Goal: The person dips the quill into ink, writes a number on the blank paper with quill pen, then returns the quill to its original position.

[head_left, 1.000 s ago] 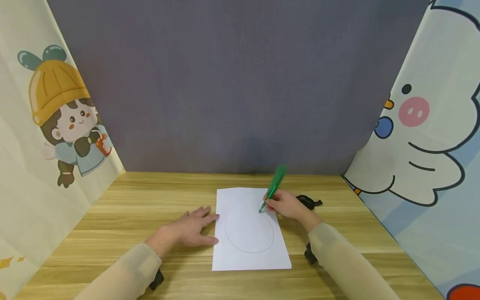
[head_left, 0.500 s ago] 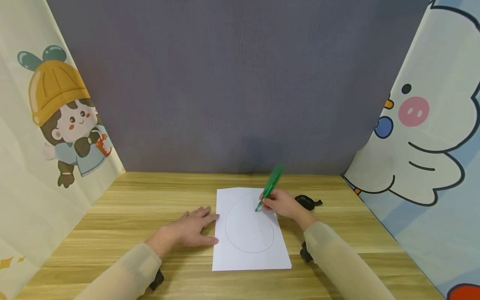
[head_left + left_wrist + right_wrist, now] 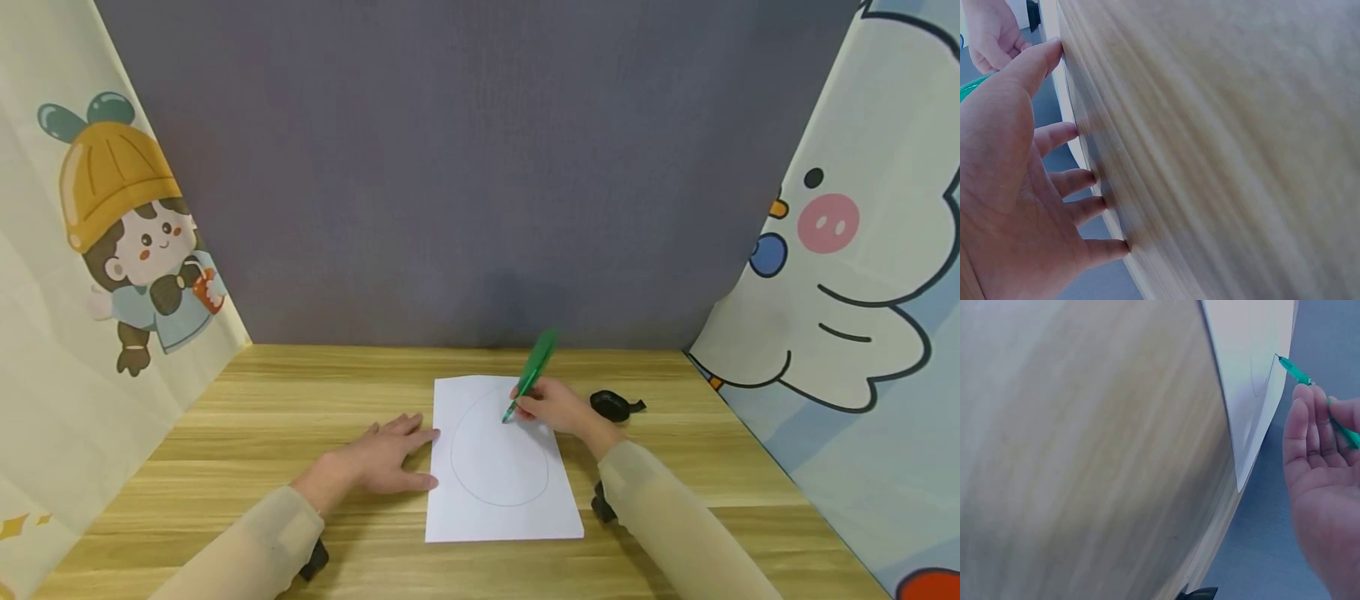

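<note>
A sheet of white paper [image 3: 504,523] lies on the wooden table, bearing a thin, dark oval outline. My right hand [image 3: 553,405] pinches a green pen [image 3: 534,367] with a wide, feather-like top, tilted up and to the right. Its tip points at the paper inside the upper part of the oval. In the right wrist view, thumb and fingers close around the green pen [image 3: 1297,374], tip close over the sheet. With fingers spread, my left hand [image 3: 382,457] rests on the table, thumb and index fingertip at the paper's left edge. In the left wrist view its fingertips [image 3: 1124,247] touch the tabletop.
A small black object [image 3: 611,406] with a short strap lies on the table just beyond my right wrist. The wooden tabletop [image 3: 247,433] ends at a dark grey panel [image 3: 465,183] at the back. Cartoon-printed sheets hang at left and right.
My right hand has moved a little to the left with the pen, whose tip shifts left across the upper part of the oval. The left hand and the paper stay in place.
</note>
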The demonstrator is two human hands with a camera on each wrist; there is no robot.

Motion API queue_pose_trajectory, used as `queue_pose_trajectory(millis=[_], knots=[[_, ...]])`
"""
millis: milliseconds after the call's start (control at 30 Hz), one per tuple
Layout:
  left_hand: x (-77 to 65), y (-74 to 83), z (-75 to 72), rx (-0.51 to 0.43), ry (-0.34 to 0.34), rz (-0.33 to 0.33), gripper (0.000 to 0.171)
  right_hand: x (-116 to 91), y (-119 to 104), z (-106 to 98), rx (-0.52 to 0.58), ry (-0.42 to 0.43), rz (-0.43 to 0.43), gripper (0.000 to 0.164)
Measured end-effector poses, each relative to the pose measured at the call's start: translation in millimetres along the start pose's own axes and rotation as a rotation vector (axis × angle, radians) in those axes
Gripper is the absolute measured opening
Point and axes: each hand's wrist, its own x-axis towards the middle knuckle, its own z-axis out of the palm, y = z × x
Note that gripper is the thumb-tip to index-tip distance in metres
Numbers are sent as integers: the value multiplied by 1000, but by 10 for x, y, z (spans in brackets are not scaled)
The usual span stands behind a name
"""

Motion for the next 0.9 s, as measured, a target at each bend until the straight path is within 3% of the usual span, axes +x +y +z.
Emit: queue_pose_trajectory(millis=[900], knots=[[30, -30, 28, 10, 9, 2, 88, 101, -166, 187, 49, -40, -35, 26]])
